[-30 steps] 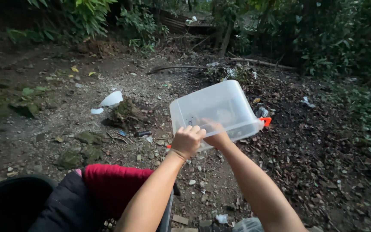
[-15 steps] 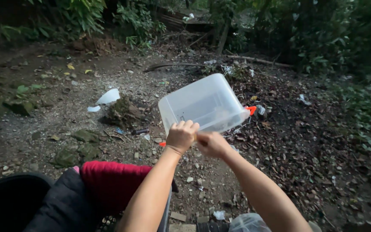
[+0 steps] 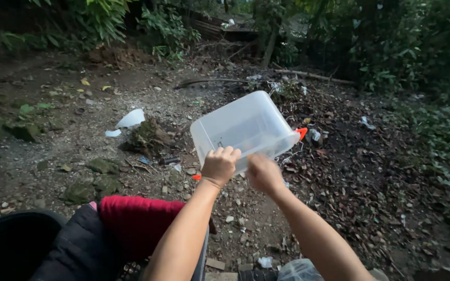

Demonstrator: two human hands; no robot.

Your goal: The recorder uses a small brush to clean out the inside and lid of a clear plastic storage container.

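clear bin (image 3: 246,127) (tilted) in both hands; red cloth (image 3: 136,221) below; white scrap (image 3: 130,119) left

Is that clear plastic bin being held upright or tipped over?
Tipped. The clear plastic bin is tilted with its bottom raised toward the camera, both the left hand and right hand gripping its near edge.

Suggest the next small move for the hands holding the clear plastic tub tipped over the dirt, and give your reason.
Probably tilt the tub slightly further: both hands, left and right, grip its near rim, its mouth faces away, and droplets fall from its far edge.
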